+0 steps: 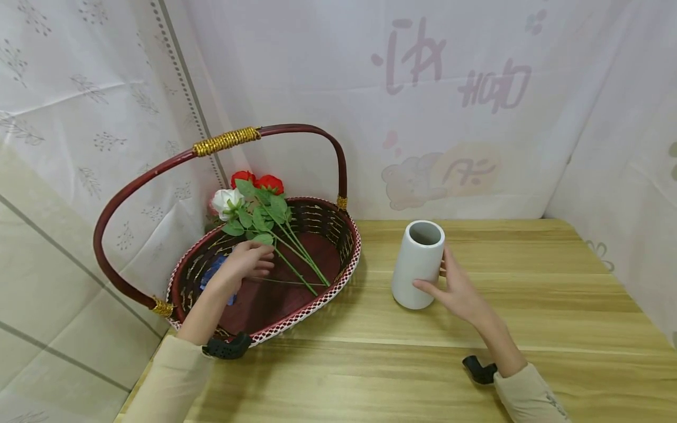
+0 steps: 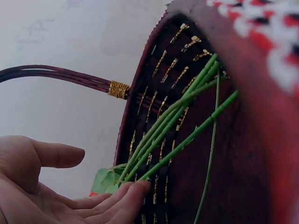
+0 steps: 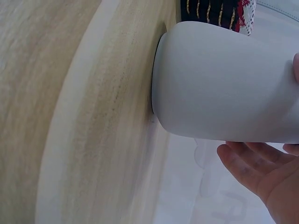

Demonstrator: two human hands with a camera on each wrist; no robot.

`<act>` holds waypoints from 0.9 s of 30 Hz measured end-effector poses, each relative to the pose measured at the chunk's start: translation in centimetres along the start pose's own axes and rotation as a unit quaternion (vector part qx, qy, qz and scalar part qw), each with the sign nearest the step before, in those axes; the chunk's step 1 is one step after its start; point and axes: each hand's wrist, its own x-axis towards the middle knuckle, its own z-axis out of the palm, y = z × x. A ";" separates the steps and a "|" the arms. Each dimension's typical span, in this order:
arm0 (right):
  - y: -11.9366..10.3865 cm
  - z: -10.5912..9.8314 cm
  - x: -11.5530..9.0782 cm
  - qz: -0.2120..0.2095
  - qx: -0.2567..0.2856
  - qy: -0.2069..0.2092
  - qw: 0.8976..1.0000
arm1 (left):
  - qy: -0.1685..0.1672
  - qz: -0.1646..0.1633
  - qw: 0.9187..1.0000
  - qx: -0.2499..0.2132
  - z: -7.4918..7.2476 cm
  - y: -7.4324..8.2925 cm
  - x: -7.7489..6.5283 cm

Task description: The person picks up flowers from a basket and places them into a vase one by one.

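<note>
A white tapered vase (image 1: 415, 270) stands upright on the wooden table. My right hand (image 1: 459, 289) holds its side, thumb toward the front and fingers round the right side. To the left sits a dark red wicker basket (image 1: 297, 318) with a tall arched handle. A white rose (image 1: 227, 203) and red roses (image 1: 271, 184) lean over its back rim, their green stems (image 2: 196, 130) running down inside. My left hand (image 1: 244, 265) is over the basket, fingers extended right at the leaves and stems, thumb apart. Partly behind this hand lies a blue flower (image 1: 210, 275).
The basket handle (image 1: 227, 141), bound with gold cord, arches high above the left hand. A printed white curtain (image 1: 328, 88) hangs behind the wooden table (image 1: 338, 376). Black devices (image 1: 228, 346) are worn at both wrists.
</note>
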 end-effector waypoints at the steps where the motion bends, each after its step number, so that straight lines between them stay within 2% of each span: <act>1: 0.3 0.0 0.0 0.000 0.000 0.001 1.000 | -0.003 0.000 1.000 0.002 -0.1 0.1 0.1; 12: 0.7 0.0 0.0 0.002 0.000 -0.001 1.000 | -0.020 -0.015 1.000 0.009 -0.3 0.2 1.4; 17: 0.7 0.0 0.0 0.004 -0.001 0.003 1.000 | -0.043 -0.021 0.999 0.011 -0.3 -0.1 1.9; 21: 0.6 0.0 -0.1 0.006 0.000 0.002 1.000 | -0.054 -0.023 0.998 -0.015 -0.2 -0.3 2.4; 27: 0.6 0.0 -0.1 0.010 -0.002 0.000 1.000 | -0.028 -0.027 0.996 -0.086 0.1 -0.5 3.0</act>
